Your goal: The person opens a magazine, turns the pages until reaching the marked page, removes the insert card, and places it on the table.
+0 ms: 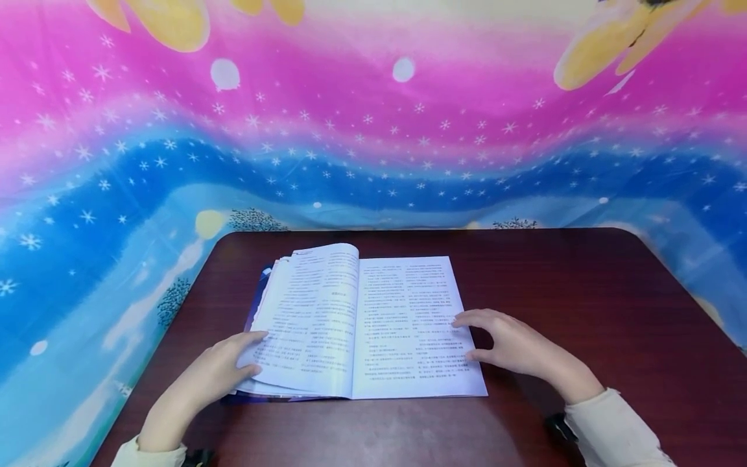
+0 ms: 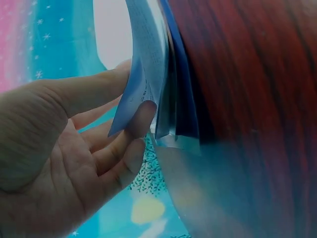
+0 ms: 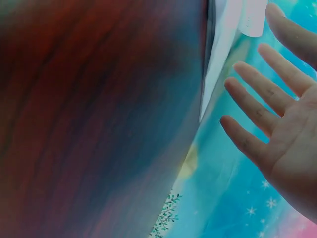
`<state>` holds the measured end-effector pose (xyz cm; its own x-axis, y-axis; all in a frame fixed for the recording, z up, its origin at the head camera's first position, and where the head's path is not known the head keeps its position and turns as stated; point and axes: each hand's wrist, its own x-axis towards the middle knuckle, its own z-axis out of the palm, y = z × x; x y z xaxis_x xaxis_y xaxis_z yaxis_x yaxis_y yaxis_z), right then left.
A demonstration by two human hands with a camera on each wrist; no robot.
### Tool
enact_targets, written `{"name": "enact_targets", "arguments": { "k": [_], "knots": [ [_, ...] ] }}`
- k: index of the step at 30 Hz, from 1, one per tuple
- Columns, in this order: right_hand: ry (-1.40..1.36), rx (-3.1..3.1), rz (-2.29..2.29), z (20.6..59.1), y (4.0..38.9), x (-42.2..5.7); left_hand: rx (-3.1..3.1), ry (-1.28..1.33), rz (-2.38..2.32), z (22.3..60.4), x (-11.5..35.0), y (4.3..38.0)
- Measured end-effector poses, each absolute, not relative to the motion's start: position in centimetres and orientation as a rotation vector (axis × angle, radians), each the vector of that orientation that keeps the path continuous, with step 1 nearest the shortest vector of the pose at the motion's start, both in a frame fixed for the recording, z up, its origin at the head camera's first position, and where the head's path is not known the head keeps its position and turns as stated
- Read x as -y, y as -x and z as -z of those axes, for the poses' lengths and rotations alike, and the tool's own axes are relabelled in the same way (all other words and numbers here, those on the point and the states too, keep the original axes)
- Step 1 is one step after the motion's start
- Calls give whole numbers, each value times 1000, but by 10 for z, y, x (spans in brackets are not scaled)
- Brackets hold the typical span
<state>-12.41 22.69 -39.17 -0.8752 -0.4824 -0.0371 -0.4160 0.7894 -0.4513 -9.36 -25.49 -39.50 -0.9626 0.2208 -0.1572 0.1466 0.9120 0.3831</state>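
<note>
On the table (image 1: 583, 285), hands (image 1: 213, 370) (image 1: 516, 342) flank a magazine (image 1: 373, 324), left pinching, right spread.

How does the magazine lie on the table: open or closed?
Open. The magazine lies spread on the table, with printed pages showing on both sides of its middle fold.

The magazine (image 1: 373, 318) has print (image 1: 428, 331) too small for me; its cover (image 1: 260, 291), at nine o'clock, is mostly hidden. Left sleeve (image 1: 148, 456) and right sleeve (image 1: 615, 431) are cut off at seven and five.
</note>
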Motion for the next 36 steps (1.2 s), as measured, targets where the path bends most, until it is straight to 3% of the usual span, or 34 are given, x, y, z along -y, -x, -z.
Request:
{"name": "enact_targets", "arguments": {
  "k": [11, 27, 36],
  "knots": [
    [728, -2715, 664, 399, 117, -236, -2943, -219, -383, 399, 258, 91],
    [762, -2715, 636, 404, 112, -234, -2865, -286, -636, 407, 276, 93],
    [815, -2752, 648, 400, 114, -232, -2929, -269, -643, 400, 263, 92]
  ]
}}
